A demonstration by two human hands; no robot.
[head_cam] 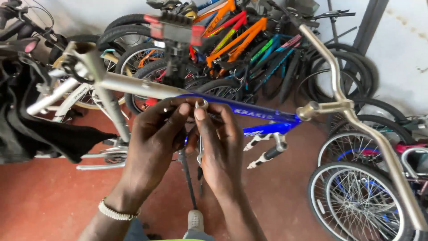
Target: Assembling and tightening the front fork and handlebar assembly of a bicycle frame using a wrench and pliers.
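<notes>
Steel spanner [200, 129], ring end up at my fingertips, shaft hanging down btwn both palms, just in front of the blue bike frame [263, 117]. Left hand [154, 143] pinches near the ring w/ thumb + forefinger; right hand [220, 147] is curled round the shaft. Feels like it'd be stiff, smallish, prob slick, so best gripped mid-shaft. Silver handlebar [356, 120] runs right of the frame, stacked bikes [240, 40] behind it, red floor [44, 201] below.

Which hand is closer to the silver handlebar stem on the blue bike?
Right. The right hand sits nearer the silver handlebar stem, on its left; the left hand lies farther left, beyond the right.
</notes>
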